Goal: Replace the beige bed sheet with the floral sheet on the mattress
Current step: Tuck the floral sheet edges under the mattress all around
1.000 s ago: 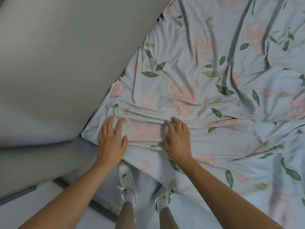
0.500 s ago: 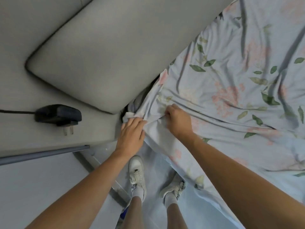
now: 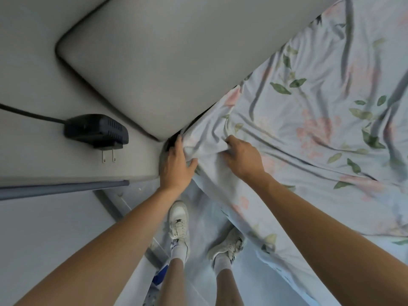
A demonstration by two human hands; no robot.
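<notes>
Gripping bunched floral sheet [image 3: 309,133] at the bed corner: your left hand [image 3: 177,165] curls round the fold by the headboard [image 3: 167,62]; right hand [image 3: 244,159] fingers pinch it, sheet spread over mattress.

A bedroom in a home, seen from above at the corner of a bed. A floral sheet [image 3: 309,133] covers the bed, with a grey padded headboard [image 3: 176,62] touching its upper edge. Left of the bed, a black plug adapter [image 3: 97,131] lies on a pale ledge [image 3: 44,155].
</notes>
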